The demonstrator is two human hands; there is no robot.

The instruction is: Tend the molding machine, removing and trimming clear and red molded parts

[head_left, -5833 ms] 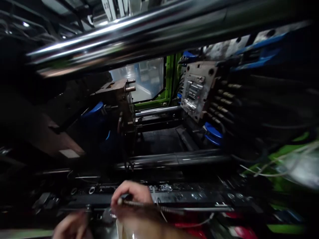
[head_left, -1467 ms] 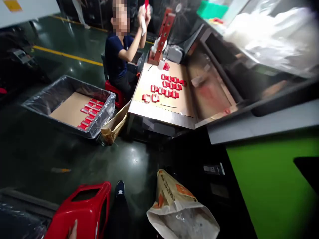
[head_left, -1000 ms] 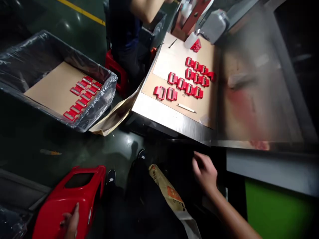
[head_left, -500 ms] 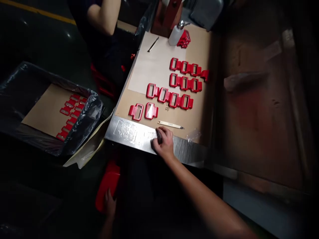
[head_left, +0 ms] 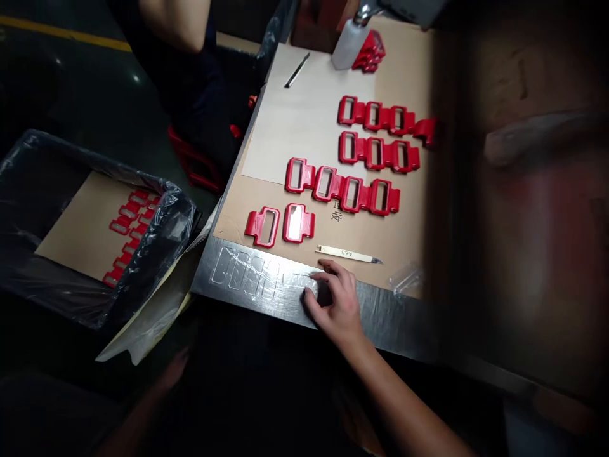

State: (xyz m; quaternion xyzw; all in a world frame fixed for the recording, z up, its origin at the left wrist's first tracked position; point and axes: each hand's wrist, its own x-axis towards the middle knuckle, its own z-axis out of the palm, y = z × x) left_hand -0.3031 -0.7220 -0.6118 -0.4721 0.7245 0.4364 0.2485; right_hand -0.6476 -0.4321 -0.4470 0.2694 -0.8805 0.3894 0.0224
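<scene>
My right hand (head_left: 340,301) rests over the table's metal edge strip (head_left: 228,298), fingers apart and curved, with nothing visible in it. Beside its fingertips lie several clear window-shaped films (head_left: 254,273) on the metal. Just beyond the hand is a cream-handled knife (head_left: 349,254) with a dark pointed tip. Two red plastic frames (head_left: 264,226) sit near the front of the cardboard; the right one has a shiny window. Low on the left, my left hand (head_left: 175,370) is dark and blurred, below the table edge and near a pale bag (head_left: 147,317). Its fingers cannot be made out.
Rows of red frames (head_left: 352,193) cover the cardboard. Farther back are tweezers (head_left: 297,70), a white bottle (head_left: 351,44) and stacked red parts (head_left: 371,51). Clear scraps (head_left: 406,278) lie right. A plastic-lined bin (head_left: 61,279) stands left; another person's arm (head_left: 178,22) is behind.
My view has moved closer to the table. My right hand's fingers have spread and extended over the metal strip. My left hand has moved left, away from a red object that no longer shows.
</scene>
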